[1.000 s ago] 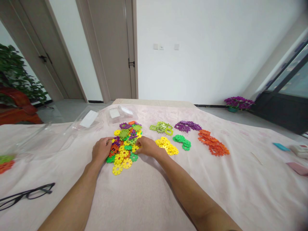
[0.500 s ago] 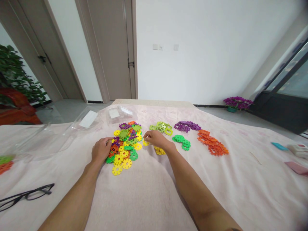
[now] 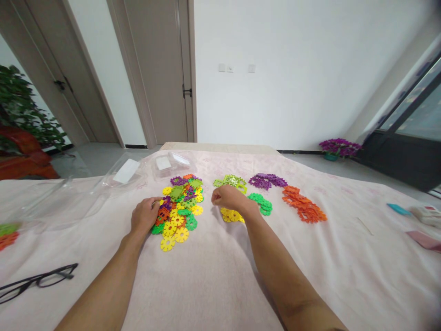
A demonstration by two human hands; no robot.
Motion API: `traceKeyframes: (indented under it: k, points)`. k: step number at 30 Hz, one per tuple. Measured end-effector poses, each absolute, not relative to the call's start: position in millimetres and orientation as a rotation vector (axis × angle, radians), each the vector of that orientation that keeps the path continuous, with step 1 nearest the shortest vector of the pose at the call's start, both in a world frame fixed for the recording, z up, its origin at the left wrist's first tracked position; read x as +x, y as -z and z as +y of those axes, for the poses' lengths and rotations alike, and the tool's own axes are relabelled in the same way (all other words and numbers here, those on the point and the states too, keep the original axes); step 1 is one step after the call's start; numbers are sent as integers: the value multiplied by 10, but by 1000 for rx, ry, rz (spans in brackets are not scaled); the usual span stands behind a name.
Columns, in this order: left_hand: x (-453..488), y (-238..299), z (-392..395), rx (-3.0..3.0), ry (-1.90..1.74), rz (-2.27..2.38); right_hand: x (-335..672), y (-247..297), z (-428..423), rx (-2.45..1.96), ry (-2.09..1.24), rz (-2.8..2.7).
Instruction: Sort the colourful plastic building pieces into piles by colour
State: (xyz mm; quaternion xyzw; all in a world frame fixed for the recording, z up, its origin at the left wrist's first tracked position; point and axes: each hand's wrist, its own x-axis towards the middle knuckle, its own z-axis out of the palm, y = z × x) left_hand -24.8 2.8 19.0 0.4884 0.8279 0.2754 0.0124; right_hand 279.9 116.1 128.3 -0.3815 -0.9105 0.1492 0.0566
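Note:
A mixed heap of notched plastic building discs (image 3: 177, 211) lies on the cloth, in yellow, green, purple, orange and olive. My left hand (image 3: 145, 214) rests at the heap's left edge, fingers bent together against the pieces; what they grip, if anything, is hidden. Right of the heap, my right hand (image 3: 227, 197) is closed above a small pile of yellow discs (image 3: 231, 215). The yellow disc that showed at its fingertips is now out of sight behind the hand. Light-green pieces (image 3: 233, 180) lie just beyond this hand, and green discs (image 3: 261, 203) lie to its right.
Purple pieces (image 3: 267, 180) and orange pieces (image 3: 303, 204) form separate piles farther right. Clear plastic containers (image 3: 126, 172) stand at the back left. Black glasses (image 3: 41, 279) lie at the front left. A blue item (image 3: 398, 209) and a pink item (image 3: 425, 241) are on the right.
My right hand has shifted slightly right, away from the mixed heap, and its fingers look more curled. The yellow disc beneath its fingertips has left its former spot. My left hand has stayed put.

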Motion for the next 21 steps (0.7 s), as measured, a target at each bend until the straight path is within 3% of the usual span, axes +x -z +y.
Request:
traceKeyframes:
  k: [12, 21]
  points:
    - [-250, -194, 24, 1519, -868, 2577, 2240, -869, 674, -1141, -377, -2925]
    - [-242, -203, 21, 1511, -854, 2588, 2224, -787, 740, -1193, -585, -2812]
